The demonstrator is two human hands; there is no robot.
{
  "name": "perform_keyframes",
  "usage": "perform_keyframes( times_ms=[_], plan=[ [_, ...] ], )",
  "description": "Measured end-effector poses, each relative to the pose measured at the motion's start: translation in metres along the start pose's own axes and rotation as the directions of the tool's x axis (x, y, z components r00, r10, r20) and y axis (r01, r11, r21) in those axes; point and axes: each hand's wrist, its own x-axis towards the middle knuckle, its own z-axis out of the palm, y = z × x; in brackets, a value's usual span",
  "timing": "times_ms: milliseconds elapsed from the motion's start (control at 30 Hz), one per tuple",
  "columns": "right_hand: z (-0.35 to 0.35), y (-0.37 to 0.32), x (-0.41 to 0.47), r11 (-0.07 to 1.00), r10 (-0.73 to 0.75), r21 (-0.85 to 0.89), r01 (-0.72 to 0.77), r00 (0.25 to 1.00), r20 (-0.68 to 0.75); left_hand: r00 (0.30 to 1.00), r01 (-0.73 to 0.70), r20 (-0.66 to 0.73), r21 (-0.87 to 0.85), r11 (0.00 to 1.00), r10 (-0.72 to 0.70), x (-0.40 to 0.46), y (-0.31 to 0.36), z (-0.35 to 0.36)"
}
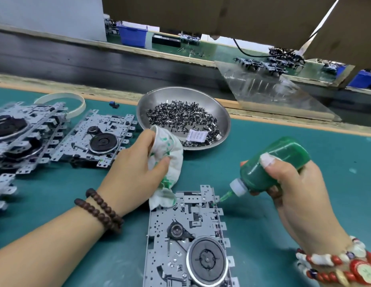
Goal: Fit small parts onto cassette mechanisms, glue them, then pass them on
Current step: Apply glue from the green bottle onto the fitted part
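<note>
A grey metal cassette mechanism (188, 237) lies on the green mat in front of me, its flywheel toward me. My right hand (294, 187) grips a green glue bottle (271, 164), tilted so its nozzle tip touches the mechanism's far right corner. My left hand (137, 168) holds a white cloth (170, 162) stained green, its lower end resting on the mechanism's far left corner. A steel bowl (222, 108) of small dark metal parts stands just behind my left hand.
Another mechanism (93, 139) lies flat at left, beside a stack of mechanisms (23, 133) and a pale tape ring (77, 100). Behind the mat runs a dark conveyor belt (77, 59). A clear plastic ramp (273, 90) slopes at back right, with blue bins (133, 35) beyond.
</note>
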Motion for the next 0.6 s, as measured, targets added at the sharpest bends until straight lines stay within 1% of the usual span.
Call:
perform_keyframes(
  times_ms=[133,167,233,300,367,400,433,467,500,533,567,600],
  plan=[
    [0.001,-0.004,0.0,1.0,0.002,0.015,-0.002,1.0,0.009,1.0,-0.018,0.017,-0.03,0.999,0.019,0.0,0.001,-0.001],
    [0.001,-0.005,0.0,0.999,0.012,0.041,-0.013,1.0,0.012,0.999,-0.031,0.02,-0.031,0.999,0.032,-0.001,0.0,-0.001],
    [0.002,-0.005,0.0,0.987,0.062,0.15,-0.062,0.998,0.005,0.999,-0.036,0.01,-0.04,0.999,0.036,-0.001,0.002,-0.001],
    [0.002,-0.004,0.0,0.951,0.149,0.272,-0.145,0.989,0.009,0.999,-0.026,-0.038,-0.087,0.996,0.022,0.0,0.003,-0.002],
    [0.004,-0.004,0.001,0.921,0.23,0.321,-0.222,0.973,0.014,0.99,-0.022,-0.141,-0.108,0.994,0.006,0.001,0.003,-0.006],
    [0.005,-0.004,0.002,0.908,0.258,0.338,-0.246,0.966,0.011,0.971,-0.056,-0.236,-0.048,0.997,0.043,0.002,0.003,-0.008],
    [0.005,-0.005,0.002,0.899,0.274,0.355,-0.257,0.962,0.002,0.94,-0.116,-0.315,0.064,0.991,0.13,0.002,0.005,-0.011],
    [0.006,-0.006,0.003,0.89,0.283,0.373,-0.261,0.959,-0.005,0.907,-0.175,-0.357,0.17,0.97,0.226,0.002,0.01,-0.014],
    [0.006,-0.006,0.003,0.884,0.288,0.387,-0.263,0.958,-0.008,0.881,-0.232,-0.359,0.237,0.943,0.307,0.0,0.014,-0.015],
    [0.006,-0.006,0.004,0.88,0.292,0.395,-0.265,0.956,-0.009,0.874,-0.292,-0.315,0.27,0.918,0.371,-0.003,0.016,-0.013],
    [0.006,-0.006,0.004,0.877,0.293,0.4,-0.266,0.956,-0.006,0.882,-0.34,-0.244,0.261,0.903,0.402,-0.006,0.017,-0.01],
    [0.007,-0.006,0.004,0.874,0.294,0.406,-0.268,0.956,-0.002,0.904,-0.34,-0.187,0.229,0.912,0.384,-0.008,0.017,-0.007]
  ],
)
